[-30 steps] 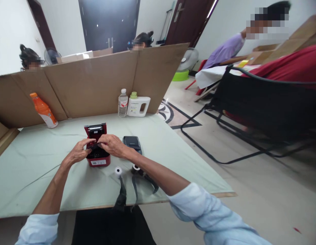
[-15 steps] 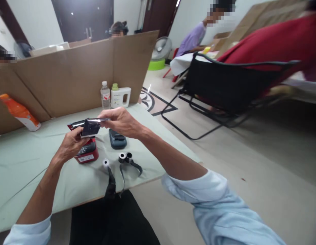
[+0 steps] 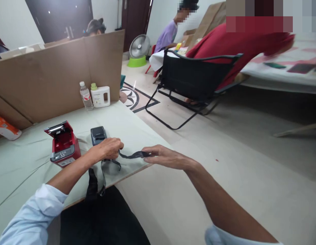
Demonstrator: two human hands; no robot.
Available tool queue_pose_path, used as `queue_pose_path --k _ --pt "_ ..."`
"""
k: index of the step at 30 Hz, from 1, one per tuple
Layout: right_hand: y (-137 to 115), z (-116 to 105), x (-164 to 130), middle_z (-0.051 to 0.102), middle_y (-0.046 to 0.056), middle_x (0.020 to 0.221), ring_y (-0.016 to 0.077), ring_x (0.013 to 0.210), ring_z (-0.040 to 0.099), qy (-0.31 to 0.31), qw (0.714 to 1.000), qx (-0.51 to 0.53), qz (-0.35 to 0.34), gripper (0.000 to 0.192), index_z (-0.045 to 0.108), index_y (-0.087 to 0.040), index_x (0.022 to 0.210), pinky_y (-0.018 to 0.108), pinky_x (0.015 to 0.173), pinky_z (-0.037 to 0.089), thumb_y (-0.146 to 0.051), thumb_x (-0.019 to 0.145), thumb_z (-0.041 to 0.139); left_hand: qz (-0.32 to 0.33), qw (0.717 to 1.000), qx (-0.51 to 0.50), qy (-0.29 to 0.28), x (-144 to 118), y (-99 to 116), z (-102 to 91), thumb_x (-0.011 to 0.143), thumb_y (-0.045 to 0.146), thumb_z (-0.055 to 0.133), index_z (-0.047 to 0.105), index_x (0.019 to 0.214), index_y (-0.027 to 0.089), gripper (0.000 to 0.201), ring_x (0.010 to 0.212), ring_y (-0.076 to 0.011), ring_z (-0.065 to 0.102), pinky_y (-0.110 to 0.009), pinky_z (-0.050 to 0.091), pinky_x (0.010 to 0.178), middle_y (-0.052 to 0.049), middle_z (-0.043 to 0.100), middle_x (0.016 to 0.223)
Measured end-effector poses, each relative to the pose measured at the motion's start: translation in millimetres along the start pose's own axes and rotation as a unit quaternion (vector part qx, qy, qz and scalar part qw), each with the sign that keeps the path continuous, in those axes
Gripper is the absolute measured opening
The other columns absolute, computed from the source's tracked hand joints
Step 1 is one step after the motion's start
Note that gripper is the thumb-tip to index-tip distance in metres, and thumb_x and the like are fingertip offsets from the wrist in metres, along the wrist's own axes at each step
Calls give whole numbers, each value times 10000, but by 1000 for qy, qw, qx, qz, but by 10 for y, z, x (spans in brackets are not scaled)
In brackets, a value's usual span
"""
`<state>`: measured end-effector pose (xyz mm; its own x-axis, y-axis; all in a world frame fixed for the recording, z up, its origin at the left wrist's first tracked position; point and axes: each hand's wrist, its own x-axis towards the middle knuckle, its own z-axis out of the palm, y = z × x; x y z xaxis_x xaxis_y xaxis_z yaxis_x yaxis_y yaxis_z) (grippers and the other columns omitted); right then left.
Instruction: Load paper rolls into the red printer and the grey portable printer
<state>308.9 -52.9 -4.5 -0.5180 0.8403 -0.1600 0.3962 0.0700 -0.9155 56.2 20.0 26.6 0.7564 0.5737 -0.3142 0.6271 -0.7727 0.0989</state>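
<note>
My left hand is closed over a roll of dark tape near the table's front edge. A dark strip of that tape runs from it to my right hand, which pinches the strip's free end just past the table edge. More dark strips hang down over the edge below my left hand. A small red printer with its lid up stands to the left of my left hand. A dark blue printer lies just behind that hand.
A cardboard screen stands along the table's far side, with a water bottle and a white jug before it. An orange bottle lies far left. A black folding chair stands on the floor to the right. People sit beyond.
My hands have left the red printer and the dark piece held above it. They are now lower and to the right, stretching a dark strip at the table edge. The view swung right.
</note>
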Motion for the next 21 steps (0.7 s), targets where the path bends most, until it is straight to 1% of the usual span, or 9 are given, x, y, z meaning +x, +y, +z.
queue_pose_path --k 3,4,6,8,11,13,15,18,21 --pt "83 -16 15 735 125 1230 301 1118 669 -30 999 37 8 569 770 -183 1224 394 915 544 -610 853 711 -8 999 6 -48 54 26 74 781 50 588 763 1006 199 322 974 -246 725 -302 545 773 -101 750 1099" --pt "103 -10 60 715 137 1303 314 1190 654 -20 999 47 2 585 753 -189 1269 411 970 536 -604 859 708 -9 999 -6 -45 26 17 74 785 54 584 766 1031 208 342 998 -249 725 -309 554 803 -98 751 1113" --pt "139 36 200 697 152 1348 313 1238 637 8 998 52 -17 598 726 -183 1320 430 1026 521 -588 882 692 -5 999 -52 -9 -118 -33 42 814 79 570 757 1127 230 395 1077 -256 715 -333 561 904 -92 748 1181" --pt "169 128 377 697 159 1338 296 1179 654 31 998 45 -32 620 694 -170 1364 432 1005 532 -563 885 699 -9 993 -100 57 -379 -131 -2 871 128 541 716 1257 240 438 1186 -262 681 -367 530 1029 -92 725 1283" --pt "191 318 621 703 145 1305 254 1014 667 19 999 26 -42 662 650 -173 1416 413 915 552 -512 855 748 -100 974 -126 163 -887 -322 26 931 242 527 643 1386 251 470 1299 -284 622 -427 480 1131 -98 665 1418" --pt "192 442 734 714 124 1250 230 943 654 -1 998 23 -61 653 651 -173 1404 393 881 547 -486 843 766 -151 964 -137 168 -1185 -423 151 921 297 562 619 1417 238 503 1290 -298 631 -444 475 1143 -105 674 1404" --pt "192 544 808 715 106 1194 214 903 637 -5 996 28 -85 595 669 -168 1363 371 854 537 -466 855 752 -193 958 -149 150 -1369 -465 337 901 346 607 622 1409 216 525 1284 -314 637 -455 480 1140 -122 680 1390" --pt "209 647 880 701 96 1130 198 864 610 11 993 45 -108 495 701 -156 1273 339 805 515 -455 879 707 -220 951 -172 136 -1423 -426 603 914 382 598 635 1383 196 506 1268 -319 649 -455 493 1124 -137 693 1371" --pt "233 722 938 681 84 1062 181 823 585 24 992 65 -109 450 710 -144 1201 311 749 491 -463 886 680 -227 946 -186 140 -1376 -345 737 965 368 519 659 1343 194 439 1249 -319 661 -456 498 1111 -134 727 1311"
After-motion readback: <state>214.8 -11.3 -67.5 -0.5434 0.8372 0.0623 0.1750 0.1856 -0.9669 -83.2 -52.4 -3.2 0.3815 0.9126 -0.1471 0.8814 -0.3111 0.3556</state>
